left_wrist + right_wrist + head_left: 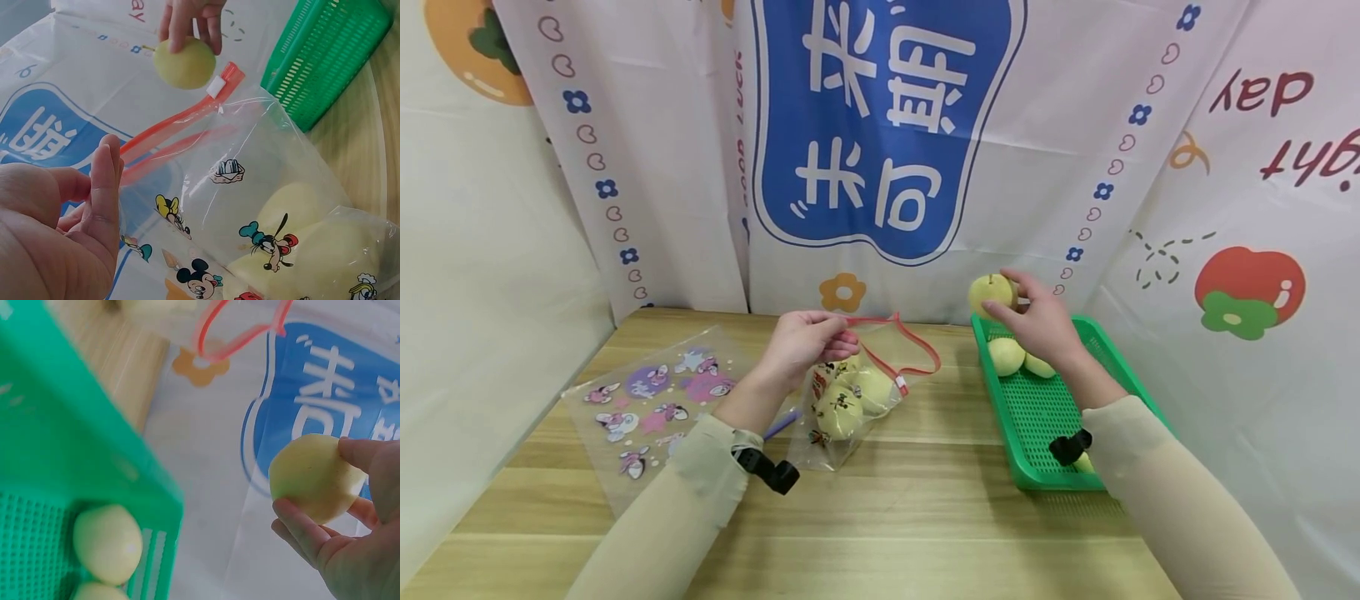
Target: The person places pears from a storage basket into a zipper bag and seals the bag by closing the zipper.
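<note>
My left hand (808, 346) pinches the red zip edge at the left end of a clear zip bag (868, 433) with cartoon figures. The bag's mouth gapes, and several pale yellow pears sit inside it on the table. A white slider (216, 87) shows on the red zip in the left wrist view. Above the far left corner of a green basket (1018, 471), my right hand (1037, 321) grips a round pale yellow pear (988, 296) between thumb and fingers. More pears (107, 544) lie in the basket, at its far end and under my right forearm.
A flat clear bag (655, 400) with pink and purple cartoon prints lies on the left of the wooden table (865, 542). A purple stick-like thing (781, 423) shows beside my left wrist. Printed cloth (700, 150) hangs behind the table and along its sides.
</note>
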Motion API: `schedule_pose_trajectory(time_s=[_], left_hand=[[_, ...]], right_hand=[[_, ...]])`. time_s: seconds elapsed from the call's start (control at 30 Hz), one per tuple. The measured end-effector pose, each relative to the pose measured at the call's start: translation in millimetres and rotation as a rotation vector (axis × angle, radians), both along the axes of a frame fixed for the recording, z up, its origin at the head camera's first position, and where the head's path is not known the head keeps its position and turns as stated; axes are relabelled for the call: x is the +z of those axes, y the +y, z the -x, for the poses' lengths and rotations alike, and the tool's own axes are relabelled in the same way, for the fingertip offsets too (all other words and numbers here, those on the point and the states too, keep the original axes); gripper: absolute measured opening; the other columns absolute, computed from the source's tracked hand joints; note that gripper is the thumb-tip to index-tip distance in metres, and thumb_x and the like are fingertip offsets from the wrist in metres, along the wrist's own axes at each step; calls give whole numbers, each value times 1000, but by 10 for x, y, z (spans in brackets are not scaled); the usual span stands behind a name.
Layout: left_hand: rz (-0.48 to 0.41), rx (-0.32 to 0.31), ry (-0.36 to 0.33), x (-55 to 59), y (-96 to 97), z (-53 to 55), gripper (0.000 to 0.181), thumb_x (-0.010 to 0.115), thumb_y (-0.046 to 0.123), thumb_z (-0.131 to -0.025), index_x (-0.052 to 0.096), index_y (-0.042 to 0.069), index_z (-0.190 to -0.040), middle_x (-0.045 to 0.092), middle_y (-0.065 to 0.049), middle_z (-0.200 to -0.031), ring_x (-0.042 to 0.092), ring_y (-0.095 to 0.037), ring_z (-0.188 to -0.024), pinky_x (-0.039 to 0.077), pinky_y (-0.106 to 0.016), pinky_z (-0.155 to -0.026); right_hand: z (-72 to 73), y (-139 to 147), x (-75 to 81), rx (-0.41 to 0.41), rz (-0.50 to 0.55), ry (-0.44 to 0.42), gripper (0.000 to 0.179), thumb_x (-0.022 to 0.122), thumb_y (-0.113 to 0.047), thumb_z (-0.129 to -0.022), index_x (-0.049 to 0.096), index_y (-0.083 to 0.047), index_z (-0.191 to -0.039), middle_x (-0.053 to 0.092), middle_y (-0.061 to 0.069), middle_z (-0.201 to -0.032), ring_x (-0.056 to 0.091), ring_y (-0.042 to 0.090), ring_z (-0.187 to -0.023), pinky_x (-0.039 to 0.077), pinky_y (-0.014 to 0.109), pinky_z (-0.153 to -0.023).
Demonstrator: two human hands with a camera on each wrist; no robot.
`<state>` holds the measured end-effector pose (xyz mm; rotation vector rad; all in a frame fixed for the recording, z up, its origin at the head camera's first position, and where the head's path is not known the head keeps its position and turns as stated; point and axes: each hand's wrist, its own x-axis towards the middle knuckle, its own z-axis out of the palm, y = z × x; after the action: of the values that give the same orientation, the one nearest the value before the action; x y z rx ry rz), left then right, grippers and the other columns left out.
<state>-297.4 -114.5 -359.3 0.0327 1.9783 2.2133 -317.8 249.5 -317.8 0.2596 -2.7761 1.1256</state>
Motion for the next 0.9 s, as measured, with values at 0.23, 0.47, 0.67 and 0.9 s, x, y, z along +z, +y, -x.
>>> schedule_pose_trajectory(time_s=[0.23,0.47,0.67,0.9], left_hand=[[4,7,2,21,-4,-3,38,60,8,-112,62,-12,-144,79,-2,-81,79,-10,-72,68,-21,-73],[9,8,1,24,-3,-1,38,60,9,-112,62,-11,-144,79,-2,-80,79,-9,-72,68,-20,-72],[13,9,5,18,-1,0,38,59,9,-112,62,-12,-144,79,-1,-79,79,-9,-71,68,-20,-71],[11,4,9,28,-6,-5,39,59,9,-112,61,-13,-144,79,-1,-79,79,-9,-71,68,-20,-71]], right_hand=[[-43,-306,42,50,31,-8,71,72,-45,-107,43,-23,-168,61,22,-154,67,42,-135,63,57,-105],[-93,-533,-6,125,35,4,69,77,-44,-104,49,-27,-165,66,18,-149,71,38,-129,67,50,-96],[-144,-726,-56,181,55,-20,68,79,-41,-103,52,-25,-163,69,14,-145,73,37,-127,68,50,-97],[-169,-925,-155,233,36,-48,65,80,-41,-101,57,-22,-159,69,14,-146,73,38,-125,69,45,-91]])
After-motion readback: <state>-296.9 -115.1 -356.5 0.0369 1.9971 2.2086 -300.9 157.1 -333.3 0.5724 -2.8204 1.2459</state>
